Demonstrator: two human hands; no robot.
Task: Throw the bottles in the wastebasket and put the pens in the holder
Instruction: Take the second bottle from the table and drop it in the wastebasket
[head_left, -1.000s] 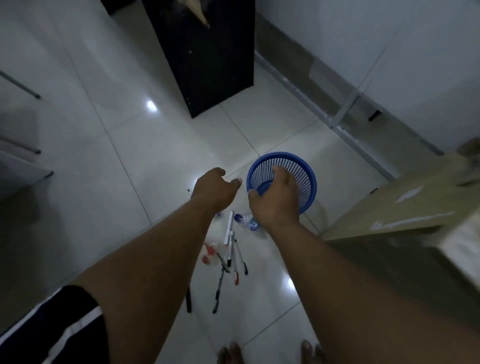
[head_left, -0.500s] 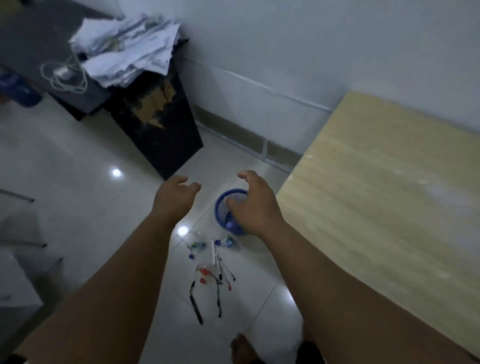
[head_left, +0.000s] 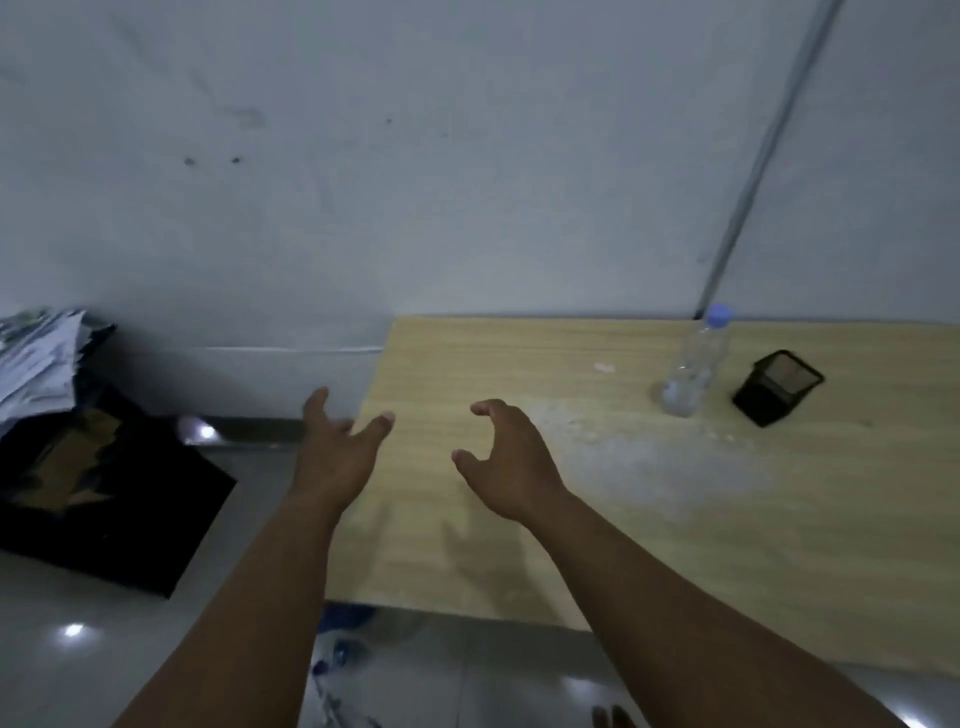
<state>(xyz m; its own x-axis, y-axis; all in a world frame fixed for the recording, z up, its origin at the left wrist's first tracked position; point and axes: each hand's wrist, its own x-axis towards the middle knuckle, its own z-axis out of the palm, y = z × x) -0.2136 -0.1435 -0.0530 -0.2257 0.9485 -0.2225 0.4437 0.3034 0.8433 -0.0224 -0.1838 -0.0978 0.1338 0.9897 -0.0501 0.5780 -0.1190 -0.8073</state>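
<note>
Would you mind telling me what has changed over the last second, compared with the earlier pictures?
The view has lifted from the floor to the table. The pens and basket are nearly out of sight, and a bottle and holder on the table now show. The left hand and right hand have risen over the table's left end. Nothing was taken or let go; both hands stay empty and open.

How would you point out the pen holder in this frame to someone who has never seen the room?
Start at the light wooden table against the wall and look to its far right corner. A clear bottle with a blue cap stands there, and the pen holder sits just right of it. It is the small black square cup, open on top.
</note>
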